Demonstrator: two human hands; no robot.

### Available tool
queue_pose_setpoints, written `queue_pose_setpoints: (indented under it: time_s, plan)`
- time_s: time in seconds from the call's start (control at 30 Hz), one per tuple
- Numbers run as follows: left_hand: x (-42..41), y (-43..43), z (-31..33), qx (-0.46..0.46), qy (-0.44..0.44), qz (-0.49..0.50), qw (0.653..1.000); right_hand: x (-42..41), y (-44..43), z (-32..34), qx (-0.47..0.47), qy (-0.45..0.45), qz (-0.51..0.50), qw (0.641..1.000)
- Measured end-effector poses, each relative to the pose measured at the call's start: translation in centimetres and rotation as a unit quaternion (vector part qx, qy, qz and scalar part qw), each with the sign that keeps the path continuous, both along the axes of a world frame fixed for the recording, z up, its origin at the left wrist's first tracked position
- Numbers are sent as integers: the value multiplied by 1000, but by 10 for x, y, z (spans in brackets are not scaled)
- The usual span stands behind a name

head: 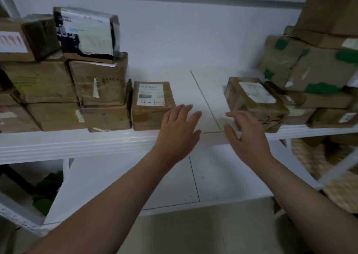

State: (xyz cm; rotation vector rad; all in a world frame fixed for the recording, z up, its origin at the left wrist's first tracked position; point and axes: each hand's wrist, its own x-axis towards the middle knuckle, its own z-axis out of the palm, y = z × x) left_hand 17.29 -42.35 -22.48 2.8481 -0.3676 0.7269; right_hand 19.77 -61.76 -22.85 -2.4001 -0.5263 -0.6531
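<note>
Both spread, gripping nothing, I note: L hand (179,127) by label-topped brown cardboard box (153,102), R hand (246,135) by tilted brown taped parcel (253,102).

White shelf (77,143) with a rounded front lip and a thin dark seam (205,99) running front to back, just right of the labelled box (153,104). Small and brown, the labelled box, standing near the front edge, red handwriting on its white label. Close against the left side of the labelled box, a row of brown cartons (105,117) bearing more cartons. Well right of the labelled box, beyond the seam, a brown parcel (253,102) set askew, then flat cartons (333,117) under a pile
</note>
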Motion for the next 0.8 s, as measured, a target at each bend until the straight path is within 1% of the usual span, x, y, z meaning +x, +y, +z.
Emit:
queue_pose_setpoints:
  time_s: [0.1, 0.2, 0.3, 0.33, 0.4, 0.47, 0.53, 0.67, 0.8]
  plan:
    - [18, -43, 0, -31, 38, -43, 998, 1, -48, 4, -3, -1, -35, 999]
    - [39, -91, 6, -120, 79, -60, 988, 6, -92, 7, 15, 28, -76, 997]
    - [64, -129, 12, -207, 147, -42, 966, 16, -119, 9, 77, 83, -114, 987]
    - [71, -138, 13, -219, 167, -34, 961, 21, -125, 9, 100, 107, -117, 982]
    - [78, -148, 13, -204, 183, -22, 961, 28, -131, 9, 139, 179, -88, 970]
    - [77, -152, 11, -168, 158, -3, 973, 32, -133, 7, 164, 249, -27, 954]
    - [70, -152, 9, -156, 129, 6, 979, 32, -134, 1, 182, 265, 6, 947]
    - [54, -154, 2, -225, 71, 10, 972, 28, -128, -3, 273, 282, 20, 919]
    - [34, -160, -9, -302, 38, 44, 952, 22, -121, -7, 328, 304, 47, 893]
